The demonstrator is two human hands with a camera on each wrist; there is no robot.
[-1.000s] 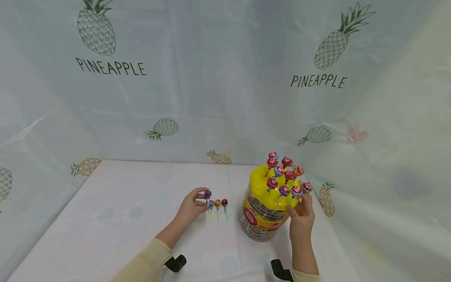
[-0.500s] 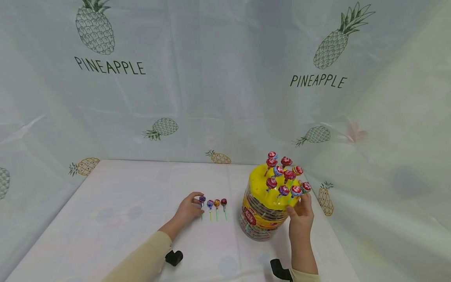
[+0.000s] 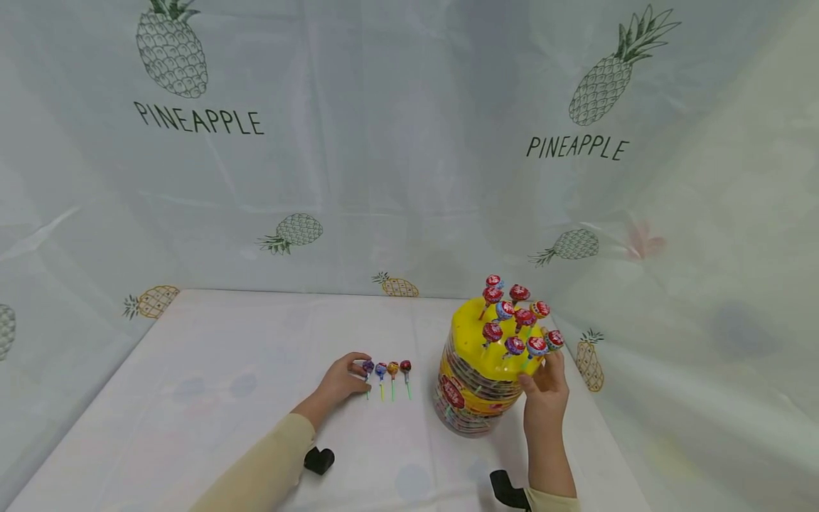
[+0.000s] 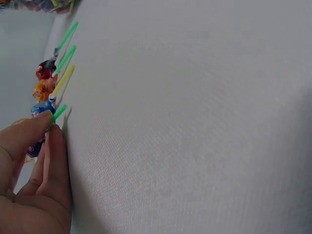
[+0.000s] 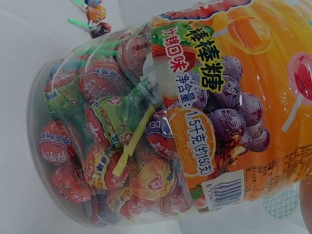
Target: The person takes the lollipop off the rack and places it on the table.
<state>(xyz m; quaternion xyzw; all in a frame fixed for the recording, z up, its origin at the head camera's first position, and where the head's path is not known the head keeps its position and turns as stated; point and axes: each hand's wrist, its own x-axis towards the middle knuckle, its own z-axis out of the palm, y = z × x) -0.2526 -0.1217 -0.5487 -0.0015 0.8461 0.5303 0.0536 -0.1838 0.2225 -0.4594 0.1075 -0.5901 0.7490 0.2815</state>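
Observation:
My left hand (image 3: 339,379) pinches a purple-wrapped lollipop (image 3: 367,366) between thumb and fingers, low at the tablecloth. In the left wrist view its green stick (image 4: 59,112) pokes out past the thumb, and the fingers partly hide its head. To its right lie a blue lollipop (image 3: 381,370), an orange lollipop (image 3: 393,368) and a dark red lollipop (image 3: 406,367), side by side with sticks toward me. My right hand (image 3: 546,398) holds the edge of the yellow lid on a big clear lollipop jar (image 3: 470,398); some fingers are hidden behind the lid.
Several wrapped lollipops (image 3: 514,345) stand upright in the jar's yellow lid (image 3: 470,334). More fill the jar, seen in the right wrist view behind its orange label (image 5: 234,97). A white cloth (image 3: 256,334) covers the table, with a pineapple-print curtain (image 3: 397,163) behind.
My left hand has moved left and down with the purple lollipop, from over the blue one to the row's left end. The right hand stays at the jar.

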